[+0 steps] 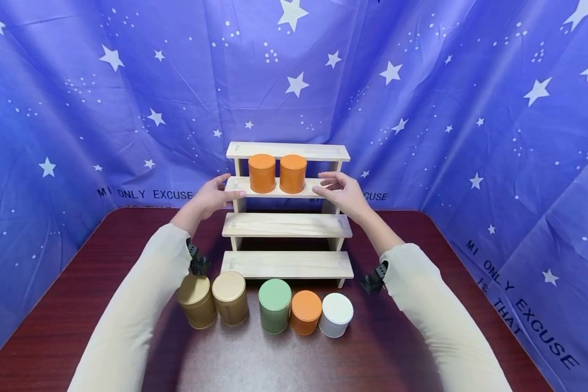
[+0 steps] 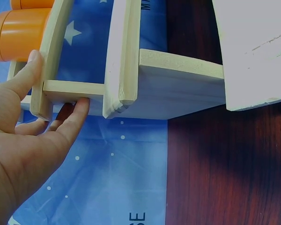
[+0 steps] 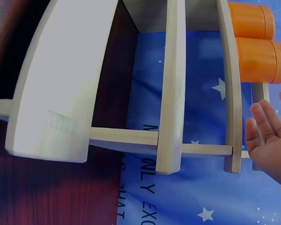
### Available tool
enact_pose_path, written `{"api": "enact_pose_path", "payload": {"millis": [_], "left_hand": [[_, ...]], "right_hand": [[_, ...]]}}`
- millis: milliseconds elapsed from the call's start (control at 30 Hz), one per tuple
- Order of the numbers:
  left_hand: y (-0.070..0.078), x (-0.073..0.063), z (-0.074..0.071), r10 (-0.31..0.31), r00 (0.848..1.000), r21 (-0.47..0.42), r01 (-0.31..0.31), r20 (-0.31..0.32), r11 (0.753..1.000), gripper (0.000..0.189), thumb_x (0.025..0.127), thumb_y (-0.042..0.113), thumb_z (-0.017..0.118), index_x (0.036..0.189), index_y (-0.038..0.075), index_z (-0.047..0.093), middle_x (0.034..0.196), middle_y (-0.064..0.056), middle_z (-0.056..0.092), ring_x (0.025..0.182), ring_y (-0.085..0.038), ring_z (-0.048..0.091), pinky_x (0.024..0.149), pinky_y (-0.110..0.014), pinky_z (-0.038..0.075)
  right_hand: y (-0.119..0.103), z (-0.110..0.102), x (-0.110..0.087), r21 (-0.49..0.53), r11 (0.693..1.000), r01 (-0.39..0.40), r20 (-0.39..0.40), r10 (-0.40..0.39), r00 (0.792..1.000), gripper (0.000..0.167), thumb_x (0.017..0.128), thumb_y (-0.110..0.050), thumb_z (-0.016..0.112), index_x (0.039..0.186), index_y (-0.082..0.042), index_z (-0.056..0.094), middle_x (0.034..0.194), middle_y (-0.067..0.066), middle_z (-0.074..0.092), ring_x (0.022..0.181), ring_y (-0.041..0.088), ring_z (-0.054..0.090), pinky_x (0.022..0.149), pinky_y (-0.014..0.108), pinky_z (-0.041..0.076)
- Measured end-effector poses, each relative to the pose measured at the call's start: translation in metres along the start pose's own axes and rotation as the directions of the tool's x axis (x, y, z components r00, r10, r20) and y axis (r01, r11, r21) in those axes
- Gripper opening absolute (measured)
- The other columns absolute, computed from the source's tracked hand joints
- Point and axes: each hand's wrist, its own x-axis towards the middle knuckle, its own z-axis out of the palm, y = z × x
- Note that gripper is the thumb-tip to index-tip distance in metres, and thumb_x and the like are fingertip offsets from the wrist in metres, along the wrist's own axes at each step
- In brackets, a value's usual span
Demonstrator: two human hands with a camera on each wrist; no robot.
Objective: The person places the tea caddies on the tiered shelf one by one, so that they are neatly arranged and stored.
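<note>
A four-tier wooden display rack [image 1: 286,224] stands on the table. On its second tier from the top, two orange tins [image 1: 262,175] [image 3: 258,60] sit side by side, upright with lids on. My left hand [image 1: 209,198] holds the left end of that tier; in the left wrist view the thumb [image 2: 27,75] lies against the board and the fingers reach round the side support. By the tier's right end is my right hand [image 1: 344,195], fingers spread and loosely bent, apart from the orange tins and holding nothing.
In front of the rack stand two gold tins [image 1: 230,298], a green tin [image 1: 275,306], another orange tin [image 1: 306,312] and a white tin [image 1: 336,315] on the dark red table [image 1: 255,365]. A blue star-printed curtain [image 1: 186,98] hangs behind and at both sides.
</note>
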Motion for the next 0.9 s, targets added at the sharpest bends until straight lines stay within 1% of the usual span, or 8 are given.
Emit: {"api": "enact_pose_path", "payload": {"millis": [167,233,400,467,600,733,900], "left_hand": [[-0.001,0.001,0.0,0.004,1.0,0.001,-0.004,-0.004,1.0,0.089,0.087,0.016,0.067,0.152,0.012,0.005,0.15,-0.024,0.026,0.129,-0.037,0.043,0.106,-0.047,0.041],[-0.001,0.0,0.0,0.006,1.0,-0.001,-0.006,-0.003,1.0,0.089,0.087,0.016,0.066,0.152,0.012,0.005,0.15,-0.024,0.026,0.128,-0.037,0.043,0.106,-0.047,0.041],[-0.001,0.0,0.0,0.005,1.0,-0.001,-0.005,-0.001,1.0,0.089,0.088,0.016,0.066,0.152,0.013,0.004,0.15,-0.025,0.025,0.129,-0.037,0.043,0.107,-0.047,0.041],[-0.001,0.001,0.0,0.005,1.0,0.002,-0.005,-0.001,1.0,0.089,0.088,0.016,0.066,0.152,0.013,0.004,0.149,-0.025,0.026,0.129,-0.037,0.043,0.107,-0.047,0.041],[-0.001,0.001,0.0,0.004,1.0,0.011,-0.004,-0.006,1.0,0.089,0.088,0.017,0.066,0.152,0.012,0.005,0.149,-0.024,0.026,0.129,-0.037,0.043,0.106,-0.047,0.041],[0.0,0.001,0.0,0.003,1.0,0.013,-0.003,-0.006,1.0,0.089,0.088,0.018,0.066,0.152,0.012,0.005,0.149,-0.024,0.026,0.129,-0.037,0.043,0.106,-0.047,0.041],[0.0,0.0,-0.001,-0.003,1.0,0.002,0.003,-0.006,1.0,0.089,0.088,0.017,0.066,0.152,0.012,0.005,0.149,-0.024,0.026,0.129,-0.037,0.042,0.107,-0.047,0.04]], "right_hand": [[0.002,-0.002,-0.011,-0.012,1.0,0.022,0.03,-0.022,0.999,0.052,0.083,-0.036,0.071,0.126,-0.011,0.057,0.117,0.013,0.062,0.104,0.025,0.059,0.088,0.038,0.052],[0.0,-0.003,-0.017,-0.014,1.0,0.019,0.048,-0.018,0.999,0.05,0.084,-0.031,0.07,0.127,-0.009,0.056,0.119,0.016,0.061,0.106,0.028,0.059,0.088,0.038,0.052],[0.003,-0.005,-0.026,-0.015,1.0,0.026,0.087,-0.025,0.996,0.049,0.085,-0.026,0.069,0.128,-0.007,0.055,0.118,0.016,0.063,0.103,0.027,0.059,0.084,0.029,0.05],[0.01,-0.006,-0.028,-0.008,0.999,0.041,0.093,-0.04,0.995,0.048,0.084,-0.029,0.07,0.126,-0.01,0.057,0.116,0.014,0.064,0.1,0.023,0.059,0.082,0.026,0.048],[0.014,-0.006,-0.036,-0.009,0.999,0.046,0.1,-0.045,0.994,0.046,0.084,-0.031,0.07,0.124,-0.012,0.058,0.115,0.014,0.064,0.1,0.02,0.059,0.081,0.026,0.046],[0.018,-0.005,-0.045,-0.014,0.999,0.04,0.115,-0.039,0.993,0.044,0.084,-0.03,0.07,0.123,-0.013,0.059,0.115,0.014,0.064,0.101,0.02,0.059,0.08,0.026,0.048],[0.022,-0.002,-0.054,-0.015,0.998,0.054,0.14,-0.051,0.989,0.041,0.085,-0.026,0.069,0.123,-0.012,0.058,0.116,0.016,0.064,0.1,0.023,0.06,0.081,0.032,0.05]]}}
